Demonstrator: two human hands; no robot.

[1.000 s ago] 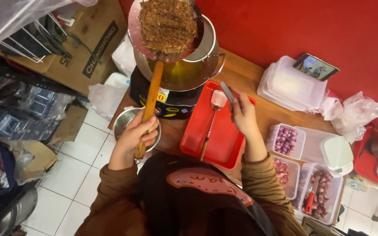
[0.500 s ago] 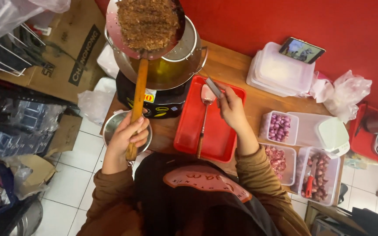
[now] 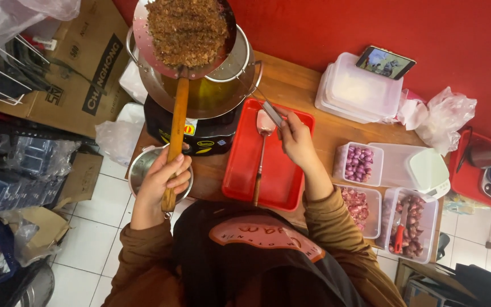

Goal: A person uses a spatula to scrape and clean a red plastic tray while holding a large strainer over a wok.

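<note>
Fingers [image 3: 173, 177] of the left hand [image 3: 163, 181] are wrapping tight around the wooden handle [image 3: 176, 128] of a round perforated skimmer [image 3: 184, 35], and that grip is looking the same as a second ago. What is changing across the head view is the skimmer's place: it is sitting a little further left and higher than before, hanging over the wok [image 3: 200, 85] of golden oil on the small stove [image 3: 191, 133], so the load seems to be draining rather than frying. The right hand [image 3: 298, 142] is now pinching the flat metal handle [image 3: 272, 113] at the wok's rim, fingers closed narrowly on it, above the red tray [image 3: 268, 156] where a spatula [image 3: 262, 149] is lying.

The heap on the skimmer is looking brown, crumbly and dry-crisp, piled high and filling nearly the whole disc. Tubs of purple shallots [image 3: 360, 162] are standing to the right, well apart from the hands.
</note>
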